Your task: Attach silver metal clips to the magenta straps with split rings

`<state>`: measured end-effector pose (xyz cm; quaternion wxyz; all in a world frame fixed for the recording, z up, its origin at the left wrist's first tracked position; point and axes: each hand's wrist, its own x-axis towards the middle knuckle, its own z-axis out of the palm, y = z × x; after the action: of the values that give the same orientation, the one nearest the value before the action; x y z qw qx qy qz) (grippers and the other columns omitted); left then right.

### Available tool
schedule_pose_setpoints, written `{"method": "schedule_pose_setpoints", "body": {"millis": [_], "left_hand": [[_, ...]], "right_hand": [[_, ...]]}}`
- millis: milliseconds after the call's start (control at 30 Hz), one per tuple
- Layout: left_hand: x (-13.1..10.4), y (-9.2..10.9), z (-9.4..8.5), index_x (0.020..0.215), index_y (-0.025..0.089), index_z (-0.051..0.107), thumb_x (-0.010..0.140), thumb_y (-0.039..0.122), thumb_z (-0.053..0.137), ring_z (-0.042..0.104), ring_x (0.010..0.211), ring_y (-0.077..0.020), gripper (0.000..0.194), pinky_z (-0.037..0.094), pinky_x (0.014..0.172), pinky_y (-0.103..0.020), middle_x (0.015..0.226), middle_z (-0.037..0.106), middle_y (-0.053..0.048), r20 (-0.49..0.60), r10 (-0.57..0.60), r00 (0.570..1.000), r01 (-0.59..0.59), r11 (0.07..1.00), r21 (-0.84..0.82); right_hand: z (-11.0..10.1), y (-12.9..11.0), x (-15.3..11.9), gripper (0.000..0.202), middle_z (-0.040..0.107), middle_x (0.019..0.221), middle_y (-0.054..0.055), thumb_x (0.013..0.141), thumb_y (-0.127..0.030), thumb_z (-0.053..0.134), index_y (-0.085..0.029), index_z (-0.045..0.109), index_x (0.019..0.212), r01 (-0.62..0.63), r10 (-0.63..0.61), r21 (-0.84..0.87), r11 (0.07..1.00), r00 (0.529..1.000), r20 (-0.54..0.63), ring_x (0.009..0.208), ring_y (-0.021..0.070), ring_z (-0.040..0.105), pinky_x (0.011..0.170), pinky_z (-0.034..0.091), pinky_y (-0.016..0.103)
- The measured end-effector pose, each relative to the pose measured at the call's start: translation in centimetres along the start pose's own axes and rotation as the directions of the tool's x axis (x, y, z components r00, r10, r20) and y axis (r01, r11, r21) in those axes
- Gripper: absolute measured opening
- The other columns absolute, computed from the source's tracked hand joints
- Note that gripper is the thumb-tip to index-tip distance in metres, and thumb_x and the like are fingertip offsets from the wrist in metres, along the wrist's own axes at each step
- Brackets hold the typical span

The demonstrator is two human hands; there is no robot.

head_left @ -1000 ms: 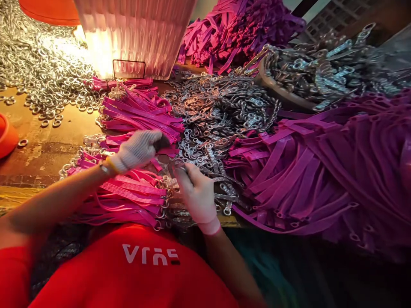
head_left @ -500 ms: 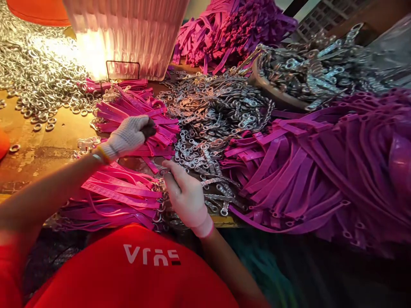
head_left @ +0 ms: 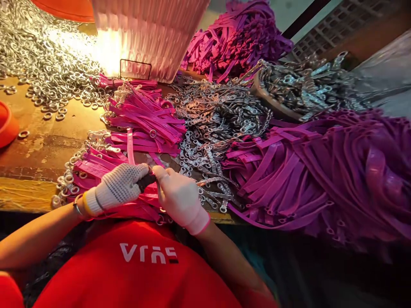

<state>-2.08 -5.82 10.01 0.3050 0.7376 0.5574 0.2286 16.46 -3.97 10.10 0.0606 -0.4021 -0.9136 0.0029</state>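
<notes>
Seemingly, left hand (head_left: 120, 184) tight on a pink strap (head_left: 130, 144), right hand (head_left: 179, 194) beside, hold of its fingers (head_left: 162, 174) unclear.

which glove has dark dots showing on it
The dotted glove is on the left hand, yellow-edged at the wrist. The plain glove on the right hand is pink-edged, with no dots visible.

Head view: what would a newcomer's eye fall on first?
Probably the purple straps heaped at right. Next, the silver rings gleaming at upper left. Then the gloved left hand and right hand, close together over pink straps, below centre.
</notes>
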Motion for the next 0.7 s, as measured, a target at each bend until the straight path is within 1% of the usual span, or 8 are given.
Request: {"method": "schedule_pose_setpoints", "body": {"millis": [100,167,267,333,400,500,600,700], "left_hand": [[-0.6,-1.3,1.0,0.090,0.016,0.068,0.087,0.018,0.052,0.055,0.060,-0.0153,0.016,0.035,0.056,-0.026,0.076,0.068,-0.007,0.092,0.014,0.996,-0.025,0.993,0.114],[-0.9,-2.0,1.5,0.095,0.015,0.070,0.086,0.018,0.053,0.058,0.064,-0.0172,0.019,0.038,0.058,-0.027,0.081,0.071,-0.009,0.129,0.009,0.992,-0.021,0.996,0.091],[-1.2,-2.4,2.0,0.093,0.013,0.069,0.091,0.023,0.050,0.062,0.073,-0.0181,0.021,0.046,0.065,-0.027,0.085,0.072,-0.008,0.074,0.028,0.997,-0.014,0.982,-0.188],[-1.4,-2.4,2.2,0.086,0.013,0.067,0.094,0.031,0.050,0.061,0.072,-0.0167,0.026,0.047,0.067,-0.026,0.081,0.071,-0.006,0.004,-0.001,1.000,0.003,0.947,-0.321],[-1.5,-2.2,2.5,0.080,0.012,0.065,0.095,0.035,0.052,0.058,0.068,-0.0150,0.030,0.044,0.064,-0.025,0.075,0.068,-0.004,-0.047,-0.048,0.998,0.032,0.955,-0.293],[-1.7,-2.0,3.1,0.075,0.013,0.063,0.095,0.029,0.049,0.056,0.063,-0.0127,0.028,0.037,0.059,-0.023,0.070,0.066,-0.002,-0.059,-0.050,0.997,0.040,0.985,-0.170],[-1.5,-1.8,3.4,0.073,0.013,0.063,0.092,0.021,0.048,0.055,0.059,-0.0120,0.025,0.034,0.056,-0.023,0.068,0.065,-0.002,-0.039,-0.030,0.999,0.026,0.993,-0.113],[-0.8,-1.4,2.4,0.075,0.013,0.065,0.087,0.015,0.049,0.056,0.061,-0.0129,0.019,0.036,0.057,-0.023,0.070,0.067,-0.002,0.018,0.034,0.999,-0.032,0.996,-0.088]], "right_hand": [[1.3,-0.2,-0.4,0.027,0.067,0.082,0.007,0.098,-0.016,0.042,-0.016,0.064,0.115,-0.011,0.012,0.024,1.000,1.000,-0.029,0.067,0.0188,0.059,0.058,0.033,0.030],[1.9,-0.3,-0.5,0.028,0.069,0.085,0.007,0.097,-0.015,0.044,-0.016,0.063,0.117,-0.023,0.027,0.086,0.996,0.998,-0.049,0.071,0.0194,0.061,0.062,0.038,0.029],[1.6,-0.2,-0.5,0.035,0.072,0.098,0.008,0.095,-0.014,0.046,-0.018,0.057,0.129,-0.044,0.053,0.211,0.977,0.998,-0.037,0.084,0.0205,0.066,0.072,0.045,0.028],[0.9,-0.1,-0.4,0.042,0.073,0.102,0.008,0.094,-0.019,0.052,-0.017,0.051,0.137,-0.075,0.064,0.252,0.965,0.997,0.053,0.090,0.0219,0.068,0.074,0.046,0.029],[0.3,-0.1,-0.1,0.045,0.075,0.096,0.007,0.093,-0.025,0.058,-0.017,0.051,0.136,-0.128,0.086,0.231,0.965,0.979,0.186,0.086,0.0230,0.070,0.069,0.044,0.029],[0.1,-0.2,0.2,0.027,0.074,0.082,0.005,0.093,-0.026,0.057,-0.018,0.060,0.118,-0.153,0.110,0.124,0.980,0.947,0.301,0.076,0.0232,0.071,0.061,0.037,0.030],[0.5,-0.5,0.3,0.020,0.073,0.077,0.008,0.094,-0.030,0.053,-0.015,0.062,0.104,-0.047,0.041,0.015,0.999,0.956,0.289,0.071,0.0245,0.070,0.057,0.030,0.032],[0.9,-0.3,0.3,0.023,0.073,0.078,0.010,0.097,-0.033,0.050,-0.015,0.062,0.098,0.042,-0.032,-0.036,0.998,0.969,0.243,0.067,0.0237,0.068,0.055,0.025,0.032]]}}
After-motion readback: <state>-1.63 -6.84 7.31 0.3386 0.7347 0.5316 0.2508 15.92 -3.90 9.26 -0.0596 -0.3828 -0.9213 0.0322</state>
